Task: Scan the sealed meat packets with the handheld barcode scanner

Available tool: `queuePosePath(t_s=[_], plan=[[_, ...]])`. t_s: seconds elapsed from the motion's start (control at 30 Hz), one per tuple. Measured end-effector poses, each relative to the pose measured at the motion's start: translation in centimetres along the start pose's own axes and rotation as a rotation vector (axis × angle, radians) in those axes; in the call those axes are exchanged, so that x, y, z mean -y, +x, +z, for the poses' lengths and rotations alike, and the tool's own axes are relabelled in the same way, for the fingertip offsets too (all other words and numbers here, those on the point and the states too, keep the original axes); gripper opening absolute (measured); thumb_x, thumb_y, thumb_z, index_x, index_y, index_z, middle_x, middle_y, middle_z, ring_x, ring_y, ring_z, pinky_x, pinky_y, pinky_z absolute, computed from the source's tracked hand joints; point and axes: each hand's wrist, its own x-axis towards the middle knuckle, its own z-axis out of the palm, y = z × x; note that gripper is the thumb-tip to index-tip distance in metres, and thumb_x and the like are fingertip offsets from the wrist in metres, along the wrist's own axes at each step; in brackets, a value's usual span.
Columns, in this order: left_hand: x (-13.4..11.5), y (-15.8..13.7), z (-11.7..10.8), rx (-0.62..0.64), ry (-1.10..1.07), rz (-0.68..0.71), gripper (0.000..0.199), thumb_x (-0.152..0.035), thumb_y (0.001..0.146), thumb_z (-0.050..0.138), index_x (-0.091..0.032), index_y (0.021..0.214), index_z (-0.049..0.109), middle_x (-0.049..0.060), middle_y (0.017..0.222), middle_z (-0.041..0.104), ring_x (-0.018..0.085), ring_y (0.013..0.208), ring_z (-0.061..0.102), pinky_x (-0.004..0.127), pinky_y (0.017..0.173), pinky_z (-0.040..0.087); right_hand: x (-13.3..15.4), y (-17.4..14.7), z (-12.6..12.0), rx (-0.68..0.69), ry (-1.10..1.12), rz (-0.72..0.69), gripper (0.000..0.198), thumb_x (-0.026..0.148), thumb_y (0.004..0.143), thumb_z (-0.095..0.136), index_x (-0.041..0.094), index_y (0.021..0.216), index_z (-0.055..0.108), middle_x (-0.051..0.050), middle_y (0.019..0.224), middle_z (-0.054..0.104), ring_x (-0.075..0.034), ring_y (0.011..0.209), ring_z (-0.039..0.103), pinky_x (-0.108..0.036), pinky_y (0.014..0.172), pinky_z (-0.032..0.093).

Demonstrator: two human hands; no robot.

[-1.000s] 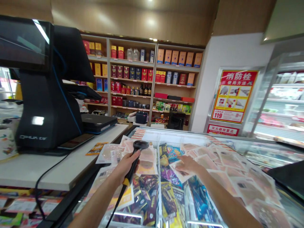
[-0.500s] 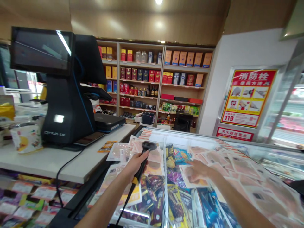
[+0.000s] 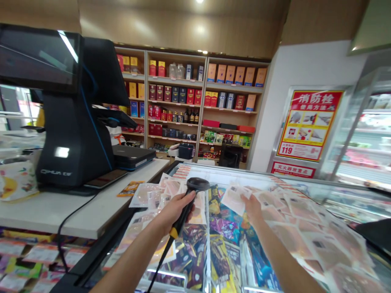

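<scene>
My left hand (image 3: 177, 211) is wrapped round the handle of a black barcode scanner (image 3: 198, 185) with yellow trim, its head pointing away from me and its cord trailing down toward me. In my right hand (image 3: 253, 207) a flat clear packet (image 3: 235, 198) with a small dark label is pinched at its right edge, a little right of the scanner head. Below both hands is the glass top of a freezer (image 3: 226, 173). Similar flat packets (image 3: 317, 244) lie spread in a layer on the right, with more packets (image 3: 146, 194) on the left.
Colourful wrapped ice creams (image 3: 224, 260) show through the glass. On the left, a white counter (image 3: 82, 215) carries a black cash register (image 3: 73, 134), a phone (image 3: 105, 179) and an orange sachet (image 3: 130, 189). Shelves of boxes (image 3: 174, 95) stand behind. A black object (image 3: 377, 236) sits far right.
My right hand has turned the packet upright and brought it up and left, nearer the scanner. The scanner head has shifted slightly right, and the view has turned slightly.
</scene>
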Motion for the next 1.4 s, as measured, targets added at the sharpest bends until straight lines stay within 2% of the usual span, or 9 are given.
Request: queuePosePath(t_s=[0.13, 0.3, 0.53, 0.63, 0.77, 1.0, 1.1, 1.23, 1.4], plan=[[-0.2, -0.1, 0.7, 0.092, 0.035, -0.010, 0.033, -0.048, 0.064, 0.049, -0.015, 0.067, 0.045, -0.004, 0.050, 0.049, 0.005, 0.036, 0.044, 0.017, 0.035, 0.032, -0.2, -0.1, 1.2, -0.101, 0.180, 0.008, 0.042, 0.036, 0.055, 0.050, 0.013, 0.091, 0.053, -0.007, 0.086, 0.062, -0.020, 0.078, 0.056, -0.029, 0.065, 0.043], [0.0, 0.1, 1.2, 0.177, 0.047, -0.011, 0.031, -0.047, 0.066, 0.047, -0.016, 0.068, 0.043, -0.005, 0.052, 0.049, 0.005, 0.034, 0.043, 0.016, 0.034, 0.030, 0.4, -0.5, 1.3, -0.138, 0.147, -0.024, 0.036, 0.033, 0.055, 0.051, 0.013, 0.084, 0.057, -0.006, 0.075, 0.064, -0.020, 0.069, 0.056, -0.028, 0.060, 0.042], [0.3, 0.4, 1.4, 0.188, 0.034, -0.009, 0.032, -0.047, 0.065, 0.048, -0.016, 0.070, 0.045, -0.004, 0.052, 0.049, 0.004, 0.036, 0.042, 0.016, 0.034, 0.029, 0.0, -0.1, 1.0, -0.129, 0.111, -0.030, 0.036, 0.032, 0.055, 0.051, 0.012, 0.084, 0.056, -0.007, 0.079, 0.063, -0.020, 0.072, 0.056, -0.029, 0.062, 0.042], [0.3, 0.7, 1.1, 0.140, 0.050, 0.010, 0.034, -0.049, 0.063, 0.049, -0.016, 0.068, 0.046, -0.004, 0.050, 0.049, 0.005, 0.036, 0.043, 0.017, 0.034, 0.030, -0.1, 0.0, 1.2, -0.125, 0.112, -0.014, 0.034, 0.031, 0.055, 0.051, 0.012, 0.083, 0.055, -0.008, 0.080, 0.063, -0.020, 0.073, 0.056, -0.029, 0.064, 0.042], [0.3, 1.1, -0.1, 0.015, 0.072, 0.038, 0.036, -0.049, 0.061, 0.051, -0.014, 0.069, 0.048, -0.003, 0.050, 0.050, 0.006, 0.036, 0.044, 0.017, 0.036, 0.031, 0.4, -0.3, 2.5, -0.107, 0.103, 0.008, 0.033, 0.030, 0.056, 0.050, 0.013, 0.084, 0.054, -0.007, 0.079, 0.062, -0.020, 0.073, 0.056, -0.029, 0.064, 0.042], [0.6, 1.2, -3.4, -0.185, 0.089, 0.057, 0.037, -0.051, 0.058, 0.052, -0.016, 0.065, 0.046, -0.004, 0.046, 0.050, 0.007, 0.035, 0.044, 0.018, 0.034, 0.030, 2.0, -2.6, 7.8, 0.091, 0.169, -0.037, 0.036, 0.024, 0.060, 0.043, 0.015, 0.094, 0.049, -0.005, 0.083, 0.061, -0.017, 0.077, 0.056, -0.028, 0.068, 0.043], [0.8, 1.1, -4.5, -0.219, 0.080, 0.048, 0.036, -0.051, 0.057, 0.053, -0.016, 0.065, 0.046, -0.005, 0.046, 0.049, 0.007, 0.034, 0.044, 0.019, 0.034, 0.032, 2.5, -3.7, 9.9, 0.099, 0.034, -0.088, 0.036, 0.020, 0.062, 0.041, 0.016, 0.097, 0.049, -0.005, 0.088, 0.060, -0.016, 0.082, 0.055, -0.027, 0.072, 0.041], [1.0, 0.7, -5.0, -0.246, 0.053, 0.028, 0.036, -0.049, 0.058, 0.054, -0.015, 0.066, 0.046, -0.005, 0.046, 0.050, 0.006, 0.035, 0.044, 0.018, 0.035, 0.033, 2.9, -5.1, 11.9, 0.063, -0.158, -0.072, 0.046, 0.021, 0.064, 0.041, 0.012, 0.109, 0.042, -0.010, 0.098, 0.056, -0.020, 0.092, 0.051, -0.029, 0.078, 0.038], [1.3, 0.7, -5.0, -0.231, 0.047, 0.038, 0.035, -0.049, 0.058, 0.053, -0.015, 0.066, 0.046, -0.004, 0.046, 0.050, 0.006, 0.035, 0.044, 0.018, 0.035, 0.032, 2.6, -6.0, 13.6, 0.153, -0.181, -0.066, 0.056, 0.022, 0.067, 0.039, 0.012, 0.120, 0.026, -0.009, 0.104, 0.053, -0.018, 0.094, 0.050, -0.027, 0.079, 0.038]])
